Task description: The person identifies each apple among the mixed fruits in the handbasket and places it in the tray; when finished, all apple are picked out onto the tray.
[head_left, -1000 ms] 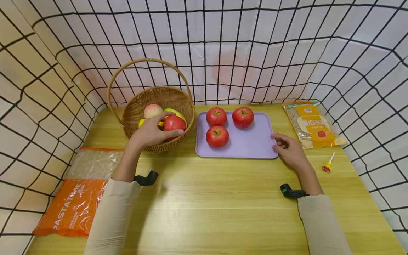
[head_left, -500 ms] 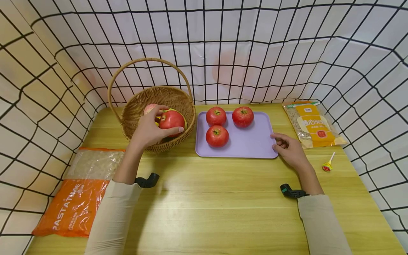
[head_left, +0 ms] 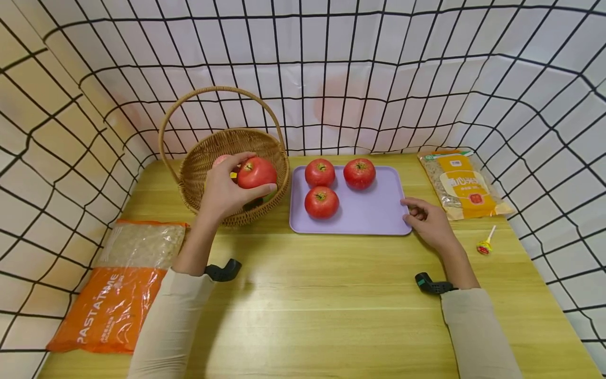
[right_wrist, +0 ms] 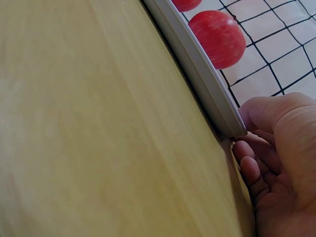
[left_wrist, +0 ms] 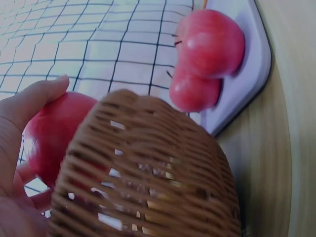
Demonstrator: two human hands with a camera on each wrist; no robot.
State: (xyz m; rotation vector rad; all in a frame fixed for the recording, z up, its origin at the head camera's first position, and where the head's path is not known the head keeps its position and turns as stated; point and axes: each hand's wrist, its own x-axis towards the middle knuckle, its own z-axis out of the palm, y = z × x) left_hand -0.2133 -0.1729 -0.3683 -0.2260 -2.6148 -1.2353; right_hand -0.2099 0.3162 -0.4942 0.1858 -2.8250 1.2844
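Note:
My left hand (head_left: 223, 188) grips a red apple (head_left: 258, 172) over the wicker basket (head_left: 202, 157), thumb on the near side and fingers round the far side. In the left wrist view the basket's woven wall (left_wrist: 148, 168) hides part of this apple (left_wrist: 54, 133). Behind the hand, inside the basket, shows a bit of a pink peach (head_left: 221, 159); other fruit there is mostly covered. At the right end of a lilac tray (head_left: 374, 213), my right hand (head_left: 430, 223) pinches the rim, its other fingers curled below. Three red apples sit on the tray's left and back part.
A large orange pasta bag (head_left: 113, 305) lies left of the basket, near the left forearm. Right of the tray lie a yellow-and-clear food bag (head_left: 466, 184) and a lollipop (head_left: 485, 246). Grid-patterned cloth walls (head_left: 341, 63) enclose the table (head_left: 322, 300) at back and sides.
My left hand has lifted the apple a little out of the fruit in the basket and turned it, so its stem end shows. The right hand stays at the tray's edge.

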